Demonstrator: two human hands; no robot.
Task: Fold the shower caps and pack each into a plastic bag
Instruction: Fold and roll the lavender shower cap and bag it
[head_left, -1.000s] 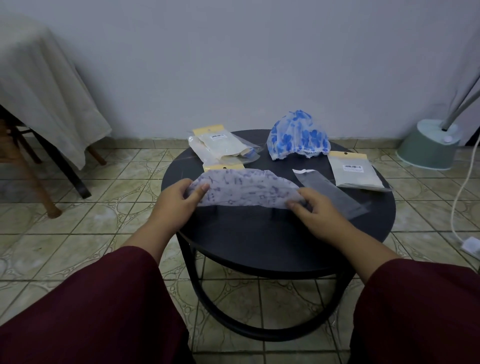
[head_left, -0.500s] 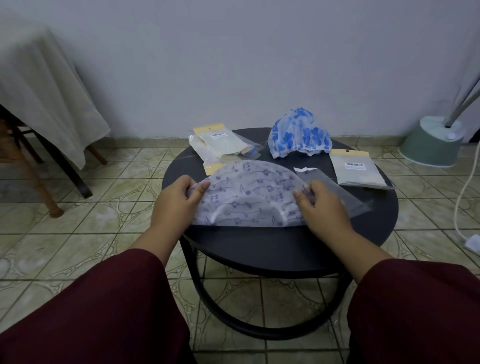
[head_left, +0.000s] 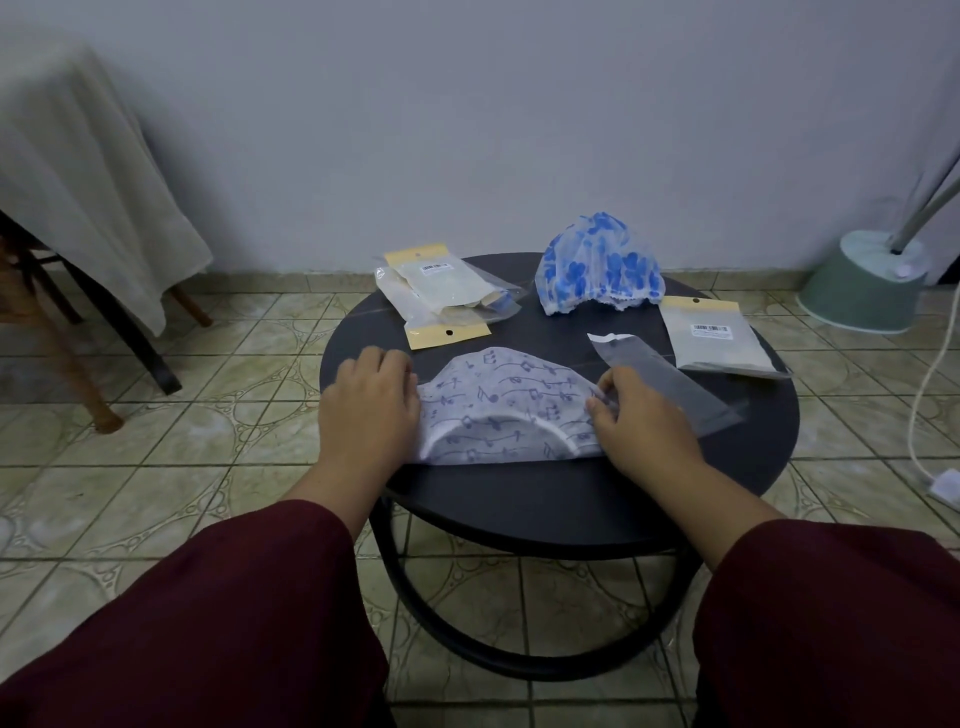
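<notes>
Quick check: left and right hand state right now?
Left hand: open, resting on the music-note shower cap.
Right hand: pinching the cap's right edge.

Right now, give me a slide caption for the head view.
Both hands flatten a music-note shower cap on a round black table, beside an empty clear bag.

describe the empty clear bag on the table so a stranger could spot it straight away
On the round black table, look just beyond the right hand. The empty clear plastic bag lies flat there, a long strip with a white flap at its far end. Unlike the neighbouring packets, it has no yellow header or barcode label.
</notes>
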